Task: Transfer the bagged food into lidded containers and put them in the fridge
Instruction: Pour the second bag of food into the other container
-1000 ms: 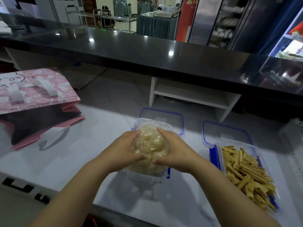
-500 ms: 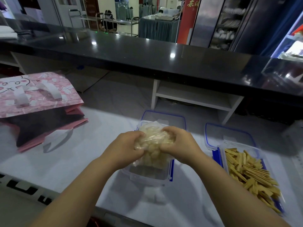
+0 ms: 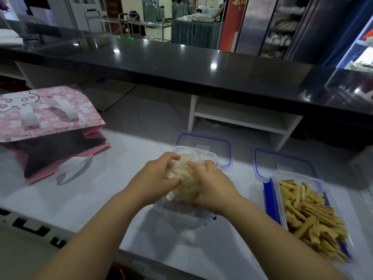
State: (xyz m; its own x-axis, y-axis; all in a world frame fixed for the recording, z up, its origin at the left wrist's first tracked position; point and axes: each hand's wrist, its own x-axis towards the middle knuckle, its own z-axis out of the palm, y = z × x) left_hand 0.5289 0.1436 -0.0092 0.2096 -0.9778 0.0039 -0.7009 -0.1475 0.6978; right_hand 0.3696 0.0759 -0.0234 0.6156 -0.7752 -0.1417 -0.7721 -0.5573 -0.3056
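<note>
Both hands grip a clear plastic bag of pale food (image 3: 184, 181) over an open clear container (image 3: 181, 214) in the middle of the white table. My left hand (image 3: 155, 178) holds the bag's left side, my right hand (image 3: 212, 184) its right side. The bag's lower part sits inside the container. That container's blue-rimmed lid (image 3: 203, 146) lies just behind it. To the right stands a second open container (image 3: 282, 203) full of yellow strips (image 3: 310, 215), with its lid (image 3: 280, 164) behind it.
A pink patterned tote bag (image 3: 46, 126) with white handles lies on its side at the table's left. A black counter (image 3: 181, 65) runs across behind, with a white shelf unit (image 3: 238, 120) under it. The table's near edge (image 3: 129, 253) is below my forearms.
The bag was lifted and bunched up above the container half a second ago; now both hands have brought it back down into the container, fingers shifted on top of it.
</note>
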